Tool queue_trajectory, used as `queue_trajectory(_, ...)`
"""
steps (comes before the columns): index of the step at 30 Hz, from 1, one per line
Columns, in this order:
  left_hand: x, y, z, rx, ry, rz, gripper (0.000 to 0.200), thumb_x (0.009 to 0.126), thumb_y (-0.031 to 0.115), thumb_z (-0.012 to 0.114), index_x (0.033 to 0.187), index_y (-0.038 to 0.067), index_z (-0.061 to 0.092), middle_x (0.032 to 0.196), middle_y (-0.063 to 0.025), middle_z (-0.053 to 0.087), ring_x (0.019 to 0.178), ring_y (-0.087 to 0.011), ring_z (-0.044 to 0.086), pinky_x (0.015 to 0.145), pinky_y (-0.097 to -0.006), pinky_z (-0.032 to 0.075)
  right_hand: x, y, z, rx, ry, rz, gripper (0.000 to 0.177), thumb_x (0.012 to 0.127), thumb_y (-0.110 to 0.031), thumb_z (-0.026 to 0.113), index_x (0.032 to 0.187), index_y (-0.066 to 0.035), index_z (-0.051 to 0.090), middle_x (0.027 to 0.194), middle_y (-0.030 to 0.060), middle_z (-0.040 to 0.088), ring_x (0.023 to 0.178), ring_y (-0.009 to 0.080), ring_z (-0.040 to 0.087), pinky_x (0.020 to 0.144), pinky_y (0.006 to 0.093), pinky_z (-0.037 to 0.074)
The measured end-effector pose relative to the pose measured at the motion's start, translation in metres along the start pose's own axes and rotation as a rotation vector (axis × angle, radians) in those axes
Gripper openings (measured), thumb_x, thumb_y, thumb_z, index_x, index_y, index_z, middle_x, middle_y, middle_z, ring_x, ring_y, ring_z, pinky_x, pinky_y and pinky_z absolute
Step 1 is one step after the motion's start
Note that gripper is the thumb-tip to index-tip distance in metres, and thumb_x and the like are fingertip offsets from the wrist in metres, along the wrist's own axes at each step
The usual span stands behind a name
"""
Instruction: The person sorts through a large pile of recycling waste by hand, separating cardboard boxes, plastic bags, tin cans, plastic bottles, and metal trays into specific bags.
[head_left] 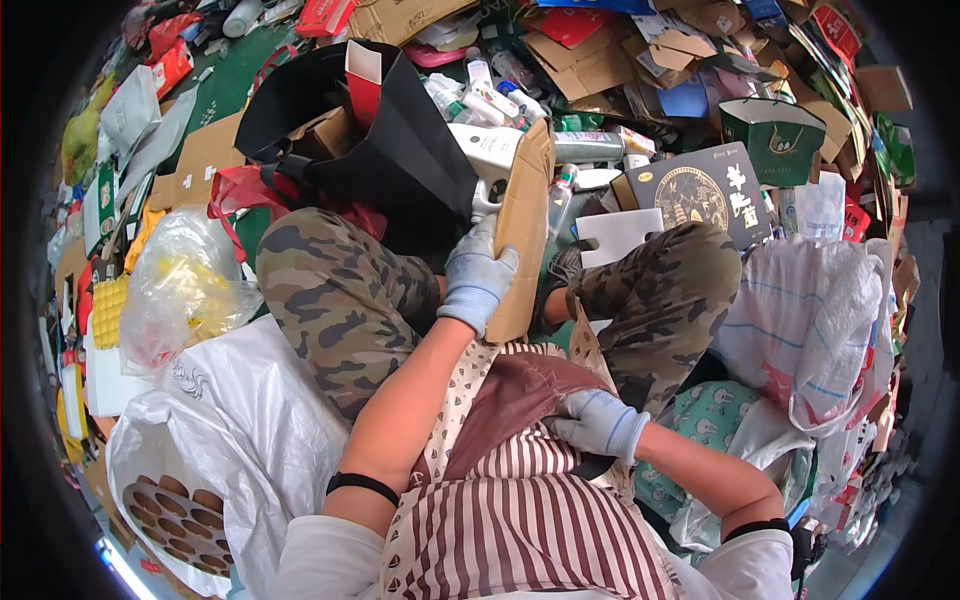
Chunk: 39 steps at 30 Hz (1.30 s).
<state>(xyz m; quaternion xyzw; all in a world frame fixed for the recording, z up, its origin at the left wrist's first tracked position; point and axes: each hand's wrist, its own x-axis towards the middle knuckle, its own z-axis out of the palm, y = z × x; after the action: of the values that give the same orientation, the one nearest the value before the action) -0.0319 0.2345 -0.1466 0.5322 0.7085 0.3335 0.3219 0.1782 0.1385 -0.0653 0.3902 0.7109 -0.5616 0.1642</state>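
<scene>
My left hand [480, 277], in a pale grey-blue glove, is closed on the left side of a long folded piece of brown cardboard [522, 235], which stands up between my knees. My right hand [597, 422], gloved alike, rests at my lap against the brown and striped apron [530, 395]; its fingers are bent into the cloth, and whether they grip it is hidden. A large black bag [420, 150] with boxes inside stands just beyond my left hand. Right of the cardboard lies a white piece [620, 236] with notched edges.
Bottles [490, 100], a black box with a gold print [698, 197] and a green paper bag [770, 140] lie ahead. A white sack [235, 400] with a brown moulded tray [178, 520] is at left, a white woven sack [800, 320] at right. Mixed cardboard and packaging surround me.
</scene>
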Motion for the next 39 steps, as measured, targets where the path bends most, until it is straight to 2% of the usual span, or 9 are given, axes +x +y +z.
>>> queue_trajectory(1, 0.000, 0.002, -0.002, -0.020, -0.014, -0.001, 0.046, 0.075, 0.022, 0.058, 0.117, 0.005, 0.050, 0.107, -0.0190, 0.058, 0.099, -0.0341, 0.055, 0.087, -0.0410, 0.043, -0.007, -0.003, -0.004, 0.203, 0.021, -0.012, 0.029, 0.081, -0.019, 0.055, 0.108, -0.008, 0.059, 0.094, 0.0167, 0.062, 0.093, 0.0306, 0.057, 0.085, 0.0377, 0.043)
queue_trajectory(4, -0.004, 0.008, -0.003, 0.042, -0.024, 0.048, 0.048, 0.076, 0.022, 0.058, 0.120, 0.007, 0.048, 0.107, -0.0187, 0.058, 0.098, -0.0339, 0.055, 0.087, -0.0414, 0.043, -0.027, -0.033, -0.034, -0.135, -0.099, -0.112, 0.027, 0.082, -0.020, 0.057, 0.107, -0.008, 0.059, 0.091, 0.0150, 0.061, 0.089, 0.0318, 0.058, 0.083, 0.0371, 0.044)
queue_trajectory(7, -0.009, 0.008, 0.000, 0.131, -0.012, 0.095, 0.051, 0.076, 0.020, 0.058, 0.123, 0.008, 0.046, 0.108, -0.0182, 0.057, 0.099, -0.0337, 0.055, 0.086, -0.0418, 0.043, -0.043, -0.039, -0.029, -0.495, 0.250, -0.376, 0.029, 0.085, -0.024, 0.056, 0.108, -0.006, 0.058, 0.102, 0.0118, 0.057, 0.097, 0.0279, 0.054, 0.085, 0.0379, 0.042)
queue_trajectory(10, -0.018, 0.018, -0.002, 0.033, 0.027, 0.159, 0.054, 0.075, 0.019, 0.060, 0.126, 0.008, 0.043, 0.110, -0.0177, 0.055, 0.100, -0.0337, 0.054, 0.087, -0.0416, 0.043, -0.050, -0.034, -0.037, 0.679, -0.192, -0.073, 0.035, 0.090, -0.028, 0.052, 0.117, -0.006, 0.055, 0.116, 0.0060, 0.054, 0.107, 0.0180, 0.050, 0.089, 0.0304, 0.040)
queue_trajectory(14, -0.029, 0.024, 0.002, -0.019, 0.087, 0.223, 0.056, 0.076, 0.021, 0.063, 0.127, 0.009, 0.042, 0.113, -0.0167, 0.052, 0.103, -0.0333, 0.053, 0.088, -0.0410, 0.042, -0.043, -0.015, -0.033, 1.227, -0.025, -0.171, 0.060, 0.084, -0.050, 0.054, 0.114, 0.003, 0.054, 0.103, 0.0067, 0.058, 0.092, 0.0114, 0.054, 0.083, 0.0231, 0.041)
queue_trajectory(19, -0.047, 0.043, -0.001, -0.163, 0.339, 0.356, 0.029, 0.087, 0.019, 0.056, 0.111, 0.003, 0.054, 0.113, -0.0174, 0.052, 0.106, -0.0301, 0.052, 0.092, -0.0360, 0.040, -0.004, -0.017, -0.044, 1.523, 0.284, -0.237, 0.050, 0.083, -0.051, 0.056, 0.107, -0.008, 0.055, 0.095, 0.0046, 0.059, 0.087, 0.0150, 0.055, 0.070, 0.0291, 0.044)
queue_trajectory(24, -0.082, 0.068, -0.031, -0.520, 0.136, 0.187, 0.019, 0.089, 0.020, 0.055, 0.092, 0.001, 0.059, 0.082, -0.0063, 0.059, 0.076, -0.0142, 0.056, 0.071, -0.0270, 0.045, 0.053, -0.022, -0.051, 1.267, 0.598, -0.447, 0.065, 0.086, -0.049, 0.053, 0.129, -0.002, 0.041, 0.113, 0.0062, 0.055, 0.102, 0.0150, 0.050, 0.089, 0.0295, 0.041)
queue_trajectory(30, -0.095, 0.043, -0.012, -0.851, -0.233, -0.212, 0.013, 0.089, 0.008, 0.055, 0.099, 0.000, 0.056, 0.088, -0.0014, 0.058, 0.079, -0.0070, 0.053, 0.073, -0.0216, 0.045, 0.074, -0.035, -0.041, 1.113, 0.667, -0.410, 0.063, 0.086, -0.049, 0.053, 0.126, -0.001, 0.045, 0.112, 0.0046, 0.055, 0.101, 0.0124, 0.051, 0.089, 0.0255, 0.039)
queue_trajectory(39, -0.109, 0.023, 0.012, -0.770, -0.057, -0.142, 0.011, 0.088, 0.011, 0.056, 0.092, 0.002, 0.055, 0.076, -0.0008, 0.055, 0.066, -0.0070, 0.050, 0.061, -0.0237, 0.044, 0.085, -0.017, -0.017, 1.099, 0.682, -0.363, 0.057, 0.086, -0.046, 0.056, 0.119, -0.001, 0.051, 0.108, 0.0060, 0.056, 0.100, 0.0143, 0.052, 0.088, 0.0280, 0.041)
